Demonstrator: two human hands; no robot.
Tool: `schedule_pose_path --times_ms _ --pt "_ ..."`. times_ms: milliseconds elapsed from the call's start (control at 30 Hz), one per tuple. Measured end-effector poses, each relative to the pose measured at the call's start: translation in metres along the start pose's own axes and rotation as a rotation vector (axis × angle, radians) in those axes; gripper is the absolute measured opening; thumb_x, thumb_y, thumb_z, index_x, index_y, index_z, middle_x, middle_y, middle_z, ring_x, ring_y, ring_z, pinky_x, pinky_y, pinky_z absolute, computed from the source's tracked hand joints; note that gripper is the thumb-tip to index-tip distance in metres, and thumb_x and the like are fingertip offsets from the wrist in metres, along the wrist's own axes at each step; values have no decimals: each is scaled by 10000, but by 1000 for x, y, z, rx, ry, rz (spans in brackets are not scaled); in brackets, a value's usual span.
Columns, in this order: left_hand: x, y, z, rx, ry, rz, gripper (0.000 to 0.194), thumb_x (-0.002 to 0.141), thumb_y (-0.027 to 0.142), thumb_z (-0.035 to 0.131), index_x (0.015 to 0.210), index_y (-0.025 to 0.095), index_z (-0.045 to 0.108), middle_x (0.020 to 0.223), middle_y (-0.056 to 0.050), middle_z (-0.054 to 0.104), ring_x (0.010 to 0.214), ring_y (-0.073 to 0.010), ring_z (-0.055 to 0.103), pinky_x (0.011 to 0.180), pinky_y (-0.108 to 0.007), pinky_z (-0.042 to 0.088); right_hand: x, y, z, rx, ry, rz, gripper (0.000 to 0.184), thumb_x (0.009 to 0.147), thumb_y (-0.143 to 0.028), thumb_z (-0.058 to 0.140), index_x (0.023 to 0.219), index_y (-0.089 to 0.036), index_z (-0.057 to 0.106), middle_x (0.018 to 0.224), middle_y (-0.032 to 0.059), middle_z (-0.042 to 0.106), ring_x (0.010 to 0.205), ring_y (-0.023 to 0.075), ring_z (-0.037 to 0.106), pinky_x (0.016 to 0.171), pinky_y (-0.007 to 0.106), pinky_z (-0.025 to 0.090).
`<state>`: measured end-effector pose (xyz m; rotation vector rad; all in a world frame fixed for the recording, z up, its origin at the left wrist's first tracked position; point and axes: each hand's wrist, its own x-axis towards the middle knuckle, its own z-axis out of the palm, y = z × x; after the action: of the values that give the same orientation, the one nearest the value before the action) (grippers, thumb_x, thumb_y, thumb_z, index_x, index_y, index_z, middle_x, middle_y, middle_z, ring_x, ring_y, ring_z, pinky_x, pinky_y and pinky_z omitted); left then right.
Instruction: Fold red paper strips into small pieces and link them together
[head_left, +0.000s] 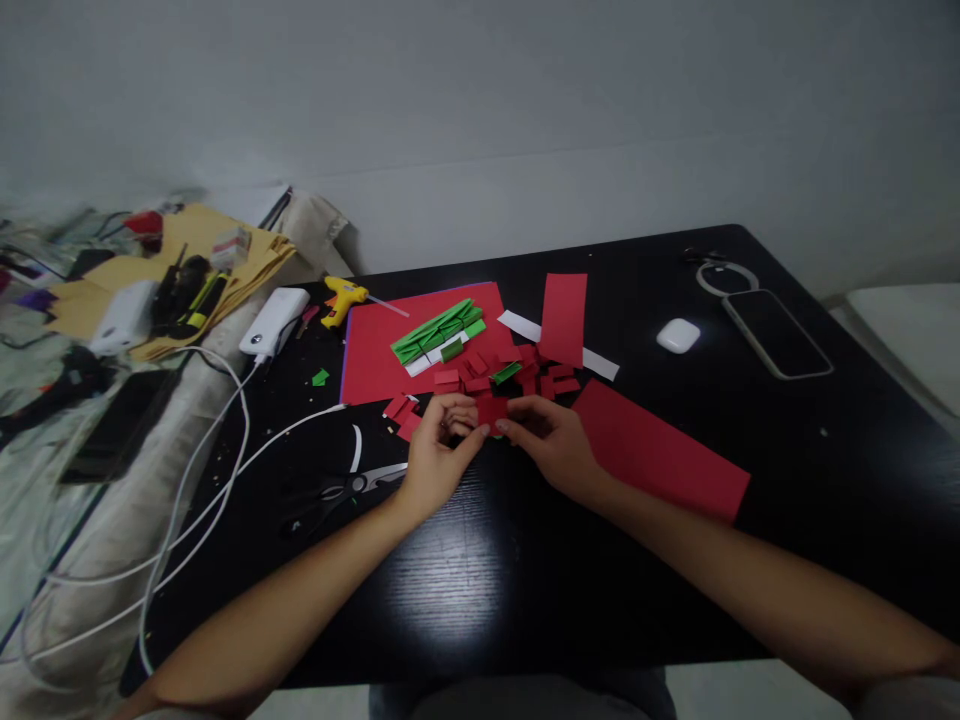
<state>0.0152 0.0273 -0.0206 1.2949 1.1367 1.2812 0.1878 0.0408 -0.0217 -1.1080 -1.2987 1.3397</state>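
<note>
My left hand (pixel 436 455) and my right hand (pixel 550 437) meet over the black table (pixel 465 590), both pinching a small red paper piece (pixel 493 408) between their fingertips. Just behind them lies a pile of small red paper pieces (pixel 517 375) with a few green ones. Folded green paper strips (pixel 437 331) rest on a red sheet (pixel 375 350). Scissors (pixel 341 492) lie to the left of my left hand.
A long red sheet (pixel 660 450) lies right of my hands, another red strip (pixel 564 317) behind. A yellow glue gun (pixel 341 298), white power bank (pixel 274 320) with cables, earbud case (pixel 678 335) and phone (pixel 776 332) sit around. Cluttered bedding is at the left.
</note>
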Motion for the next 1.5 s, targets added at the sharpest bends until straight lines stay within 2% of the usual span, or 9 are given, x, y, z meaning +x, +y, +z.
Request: schedule_pose_path --times_ms 100,167,267,333,400,500,833,1100,1500 --pt "1 2 -3 128 -27 79 210 845 179 708 1048 199 655 933 -43 663 808 -130 612 720 -255 488 0 0 -2 -72 13 -93 124 797 -292 758 898 -224 736 925 40 670 853 180 644 737 298 515" --pt "1 4 -6 227 -48 160 107 859 159 684 956 196 709 960 -51 658 811 -133 596 717 -260 476 0 -1 -2 -122 22 -135 97 796 -273 753 885 -234 755 872 26 629 792 158 607 681 276 486" --pt "2 6 -8 302 -5 238 110 845 124 680 897 200 741 961 -43 612 796 -127 562 698 -254 459 -2 -3 -2 -85 -22 -69 101 824 -263 712 914 -234 745 682 -22 569 612 120 537 571 252 431" --pt "2 6 -8 323 19 245 124 833 113 682 887 203 747 862 -16 562 736 -115 526 665 -242 439 -3 -6 -1 2 -62 -14 125 826 -265 702 943 -229 727 643 -34 585 577 116 548 564 250 443" --pt "1 5 -8 313 -4 229 128 845 113 658 893 200 739 770 7 531 689 -109 505 633 -231 417 -4 -8 0 64 -78 9 153 810 -282 719 951 -223 720 715 -15 655 605 121 592 597 261 490" --pt "1 4 -8 287 -29 198 147 873 119 608 917 197 724 770 3 565 682 -108 511 618 -224 404 -4 -9 1 96 -82 10 167 795 -301 738 942 -223 729 843 17 721 640 129 636 628 279 537" --pt "-1 5 -5 150 -41 33 122 848 197 676 967 179 696 894 -44 655 673 -109 606 615 -228 480 0 -9 -3 108 -96 12 245 763 -361 793 961 -221 759 889 40 764 715 159 697 670 299 590" --pt "-1 10 -2 47 -35 -40 199 874 354 681 946 169 666 793 -17 661 637 -110 629 606 -231 549 -1 -11 0 43 -33 25 235 779 -415 775 887 -209 747 762 20 747 659 167 700 629 301 592" --pt "-1 6 -1 24 -13 -111 233 838 355 731 847 166 594 736 1 665 601 -95 618 577 -212 525 0 -13 2 30 2 28 275 752 -439 792 797 -202 661 736 11 710 591 137 652 599 281 578"
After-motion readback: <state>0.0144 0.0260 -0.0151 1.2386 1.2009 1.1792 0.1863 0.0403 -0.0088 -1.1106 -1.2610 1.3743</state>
